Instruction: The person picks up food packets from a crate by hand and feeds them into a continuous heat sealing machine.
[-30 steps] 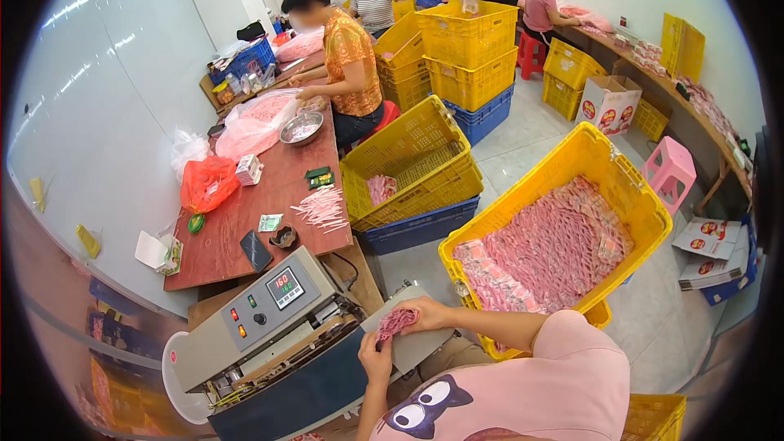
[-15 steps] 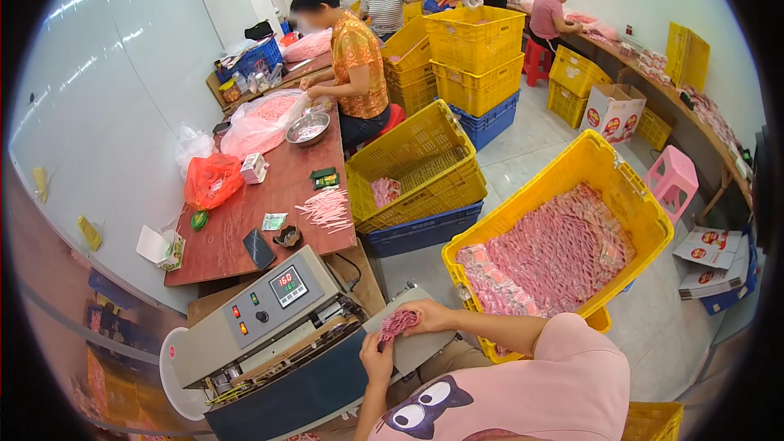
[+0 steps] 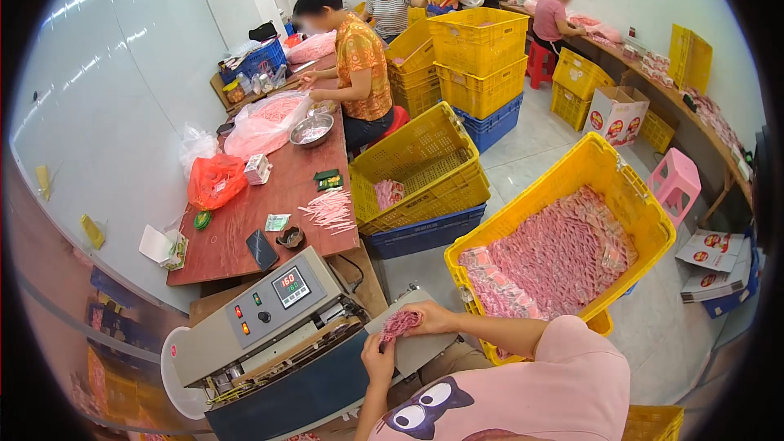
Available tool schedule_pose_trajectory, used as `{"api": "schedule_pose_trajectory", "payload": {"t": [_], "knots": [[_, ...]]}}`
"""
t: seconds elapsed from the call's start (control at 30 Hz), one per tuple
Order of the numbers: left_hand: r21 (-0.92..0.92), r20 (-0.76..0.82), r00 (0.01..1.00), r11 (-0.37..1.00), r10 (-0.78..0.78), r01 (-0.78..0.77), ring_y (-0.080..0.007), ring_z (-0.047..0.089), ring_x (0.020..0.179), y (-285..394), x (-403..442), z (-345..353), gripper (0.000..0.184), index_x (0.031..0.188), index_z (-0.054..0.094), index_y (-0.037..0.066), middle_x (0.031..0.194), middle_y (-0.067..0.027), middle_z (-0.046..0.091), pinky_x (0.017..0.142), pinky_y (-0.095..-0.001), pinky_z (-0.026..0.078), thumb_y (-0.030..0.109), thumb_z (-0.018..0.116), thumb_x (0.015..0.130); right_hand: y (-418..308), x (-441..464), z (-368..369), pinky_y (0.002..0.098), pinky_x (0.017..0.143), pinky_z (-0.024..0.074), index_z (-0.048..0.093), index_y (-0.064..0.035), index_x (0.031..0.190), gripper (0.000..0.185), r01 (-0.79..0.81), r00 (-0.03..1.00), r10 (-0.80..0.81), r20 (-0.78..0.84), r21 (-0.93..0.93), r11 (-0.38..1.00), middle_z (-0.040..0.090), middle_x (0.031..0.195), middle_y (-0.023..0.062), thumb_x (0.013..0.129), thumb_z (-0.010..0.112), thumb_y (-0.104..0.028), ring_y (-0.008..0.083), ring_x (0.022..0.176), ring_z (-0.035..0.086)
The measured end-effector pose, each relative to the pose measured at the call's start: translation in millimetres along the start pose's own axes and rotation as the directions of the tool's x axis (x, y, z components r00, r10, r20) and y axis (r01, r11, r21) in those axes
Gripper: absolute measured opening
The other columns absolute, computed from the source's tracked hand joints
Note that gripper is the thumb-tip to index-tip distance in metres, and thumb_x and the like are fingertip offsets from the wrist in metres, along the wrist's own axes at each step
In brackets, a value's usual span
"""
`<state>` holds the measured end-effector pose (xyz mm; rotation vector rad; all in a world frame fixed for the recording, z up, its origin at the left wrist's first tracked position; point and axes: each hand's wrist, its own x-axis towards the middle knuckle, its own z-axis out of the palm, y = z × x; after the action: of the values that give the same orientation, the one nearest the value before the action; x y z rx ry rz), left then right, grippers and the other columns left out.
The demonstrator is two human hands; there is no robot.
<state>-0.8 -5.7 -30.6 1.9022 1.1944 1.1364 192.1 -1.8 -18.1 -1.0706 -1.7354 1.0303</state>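
In front of my body, both hands hold a folded pink, net-patterned bundle (image 3: 398, 325). My right hand (image 3: 431, 318) closes round its right end, and my left hand (image 3: 378, 361) grips its lower left end. Finer detail of the bundle is too small to make out. Just below it lies the grey end plate (image 3: 425, 341) of a band sealing machine (image 3: 245, 310), whose display reads 160. At my right stands a tilted yellow crate (image 3: 645, 233), partly filled with a heap of similar pink strips (image 3: 563, 249).
A reddish table (image 3: 237, 249) beyond the machine bears a phone (image 3: 261, 250), pink sticks (image 3: 329, 210), a metal bowl (image 3: 312, 130) and a red bag (image 3: 216, 183). More yellow crates (image 3: 477, 37) and a pink stool (image 3: 675, 177) stand around. Several people sit or stand farther back.
The view has shifted slightly. My hands keep their hold on the pink bundle in nearly the same place.
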Motion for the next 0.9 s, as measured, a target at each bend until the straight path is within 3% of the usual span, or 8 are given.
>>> {"api": "schedule_pose_trajectory", "payload": {"t": [0.23, 0.3, 0.33, 0.4, 0.5, 0.6, 0.77, 0.9], "knots": [[0.014, -0.006, 1.0, 1.0, -0.009, 0.009, -0.0288, 0.057, 0.071, -7, -1, 2, 0.017, 0.085, 0.06, 0.0, 0.08, -0.0132, 0.058, 0.064, -0.0318, 0.044, 0.006, 0.065, 0.07, -1, 1, 0, 0.0272, 0.073, 0.0458, 0.057, -0.004, 0.098, 0.036, -0.01, 1.0, 0.01, 0.01, 0.03, 1.0, 0.063, 0.088, 0.0071, 0.069, 0.072, -0.017, 0.0143, 0.08, 0.06], [0.006, -0.035, 0.999, 1.0, 0.01, -0.01, -0.0188, 0.053, 0.061, -8, 0, 2, 0.016, 0.084, 0.061, 0.0, 0.073, -0.0089, 0.057, 0.058, -0.0271, 0.042, 0.004, 0.066, 0.07, 3, 1, 1, 0.0271, 0.073, 0.0458, 0.057, -0.004, 0.098, 0.036, -0.004, 1.0, 0.004, 0.006, 0.029, 1.0, 0.063, 0.088, 0.007, 0.069, 0.072, -0.016, 0.0139, 0.08, 0.06], [0.006, -0.034, 0.999, 1.0, 0.008, -0.008, -0.0188, 0.053, 0.061, -6, -1, 1, 0.016, 0.084, 0.061, 0.0, 0.073, -0.0089, 0.057, 0.058, -0.0271, 0.042, 0.004, 0.066, 0.07, 5, 0, 2, 0.027, 0.073, 0.0458, 0.057, -0.004, 0.099, 0.036, -0.009, 1.0, 0.008, 0.011, 0.039, 0.999, 0.063, 0.088, 0.0071, 0.068, 0.073, -0.017, 0.0139, 0.08, 0.06], [0.006, 0.019, 0.999, 0.999, -0.048, 0.048, -0.029, 0.057, 0.071, -1, -1, -2, 0.017, 0.085, 0.06, -0.001, 0.08, -0.0139, 0.058, 0.065, -0.0324, 0.045, 0.007, 0.065, 0.07, 6, 0, 2, 0.027, 0.073, 0.0458, 0.057, -0.0041, 0.099, 0.037, -0.014, 1.0, 0.013, 0.016, 0.049, 0.999, 0.063, 0.089, 0.0072, 0.068, 0.073, -0.017, 0.0139, 0.08, 0.06], [0.023, -0.007, 1.0, 1.0, -0.013, 0.013, -0.0286, 0.057, 0.071, -5, -2, -1, 0.017, 0.085, 0.06, -0.001, 0.079, -0.0143, 0.059, 0.065, -0.0326, 0.045, 0.006, 0.065, 0.07, 4, 0, 2, 0.0265, 0.074, 0.0459, 0.057, -0.0034, 0.099, 0.035, -0.005, 1.0, 0.005, 0.02, 0.013, 1.0, 0.063, 0.09, 0.0062, 0.069, 0.072, -0.013, 0.0122, 0.08, 0.059], [0.029, -0.129, 0.98, 0.988, 0.152, -0.15, -0.0274, 0.057, 0.069, -3, 0, 3, 0.017, 0.084, 0.06, -0.001, 0.078, -0.0143, 0.059, 0.064, -0.0325, 0.045, 0.004, 0.065, 0.069, -1, 1, 2, 0.0255, 0.075, 0.0457, 0.057, -0.0019, 0.1, 0.034, -0.042, 0.999, 0.037, 0.036, 0.164, 0.986, 0.063, 0.091, 0.005, 0.069, 0.072, -0.01, 0.0104, 0.082, 0.058], [-0.084, -0.069, 0.998, 0.996, -0.001, -0.005, -0.0249, 0.056, 0.067, 12, 6, -7, 0.016, 0.084, 0.06, -0.001, 0.076, -0.0125, 0.058, 0.062, -0.0306, 0.044, 0.002, 0.064, 0.069, -12, 9, -3, 0.025, 0.079, 0.0445, 0.055, -0.0003, 0.103, 0.04, -0.039, 0.998, 0.021, 0.058, 0.32, 0.947, 0.062, 0.093, 0.0049, 0.068, 0.073, -0.009, 0.0105, 0.087, 0.056], [-0.022, 0.007, 0.999, 0.999, -0.047, 0.047, -0.0225, 0.057, 0.067, -1, 5, -2, 0.016, 0.086, 0.06, 0.0, 0.079, -0.011, 0.059, 0.06, -0.028, 0.044, 0.003, 0.063, 0.07, 3, 3, -3, 0.0289, 0.083, 0.0437, 0.055, -0.0044, 0.109, 0.048, 0.081, 0.997, -0.081, 0.021, 0.003, 0.997, 0.059, 0.102, 0.0093, 0.066, 0.075, -0.014, 0.0173, 0.094, 0.056]]}}
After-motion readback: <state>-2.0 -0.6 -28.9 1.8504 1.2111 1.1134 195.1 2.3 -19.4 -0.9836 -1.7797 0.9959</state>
